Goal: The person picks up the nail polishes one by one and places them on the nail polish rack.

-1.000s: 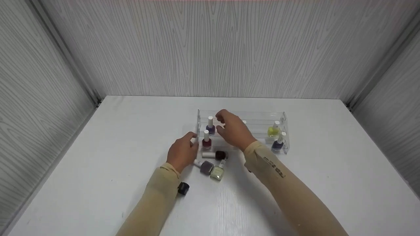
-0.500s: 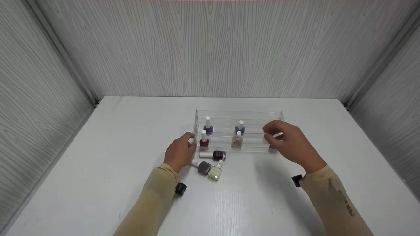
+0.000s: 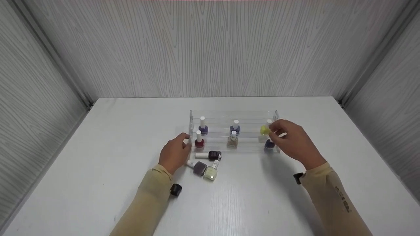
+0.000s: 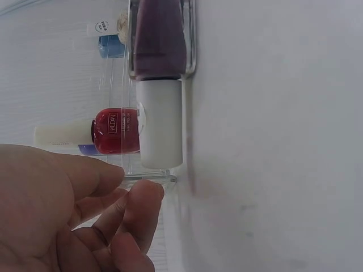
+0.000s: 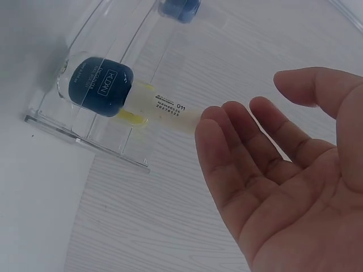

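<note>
A clear acrylic nail polish rack holds several white-capped bottles in two occupied rows. My left hand rests its bent fingertips against the rack's left side panel, beside a red nail polish bottle. At the right end, my right hand has thumb and fingers apart. Its fingertips are right at the white cap of a dark blue nail polish bottle, which stands in the front row. Behind that one is a yellow nail polish bottle, partly covered by the right hand in the head view.
In front of the rack lie a dark nail polish bottle, a purple-grey one and a pale green one. A beige bottle and purple bottles stand in the rack. Textured panels enclose the table.
My right hand has moved from over the rack's left half to its right end, uncovering the middle bottles. The left hand stays at the left side panel. The head view has shifted slightly.
</note>
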Demonstrator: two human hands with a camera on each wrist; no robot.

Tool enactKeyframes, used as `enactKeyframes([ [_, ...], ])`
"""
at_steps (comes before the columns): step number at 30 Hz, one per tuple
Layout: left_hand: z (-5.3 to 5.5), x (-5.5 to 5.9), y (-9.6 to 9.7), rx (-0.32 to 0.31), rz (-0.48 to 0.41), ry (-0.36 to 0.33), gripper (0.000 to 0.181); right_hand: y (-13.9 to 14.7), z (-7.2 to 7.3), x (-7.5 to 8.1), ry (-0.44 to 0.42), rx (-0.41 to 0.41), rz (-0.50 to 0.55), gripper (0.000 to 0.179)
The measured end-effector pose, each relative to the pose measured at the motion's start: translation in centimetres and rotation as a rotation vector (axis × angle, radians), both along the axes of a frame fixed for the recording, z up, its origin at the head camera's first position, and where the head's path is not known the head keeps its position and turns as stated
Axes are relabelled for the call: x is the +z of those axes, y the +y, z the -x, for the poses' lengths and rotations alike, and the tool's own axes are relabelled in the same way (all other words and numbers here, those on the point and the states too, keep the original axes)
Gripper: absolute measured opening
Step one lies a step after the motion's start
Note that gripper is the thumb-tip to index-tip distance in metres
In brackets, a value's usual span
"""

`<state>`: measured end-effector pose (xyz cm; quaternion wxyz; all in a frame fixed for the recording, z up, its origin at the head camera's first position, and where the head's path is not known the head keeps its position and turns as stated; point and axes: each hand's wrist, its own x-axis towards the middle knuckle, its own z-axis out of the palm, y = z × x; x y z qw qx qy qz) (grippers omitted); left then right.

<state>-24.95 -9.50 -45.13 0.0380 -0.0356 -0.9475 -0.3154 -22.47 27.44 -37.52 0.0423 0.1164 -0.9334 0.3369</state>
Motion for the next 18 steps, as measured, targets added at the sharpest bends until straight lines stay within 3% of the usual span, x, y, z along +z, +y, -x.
enactKeyframes([
  [10,-0.1,0.15,0.18,-0.008,-0.011,-0.008,0.032,0.18,0.08,-0.22,-0.004,-0.037,-0.039,0.023],
  [18,-0.06,0.07,0.03,-0.003,0.0,-0.024,0.033,-0.59,-0.03,-0.4,0.003,-0.013,-0.04,0.016],
])
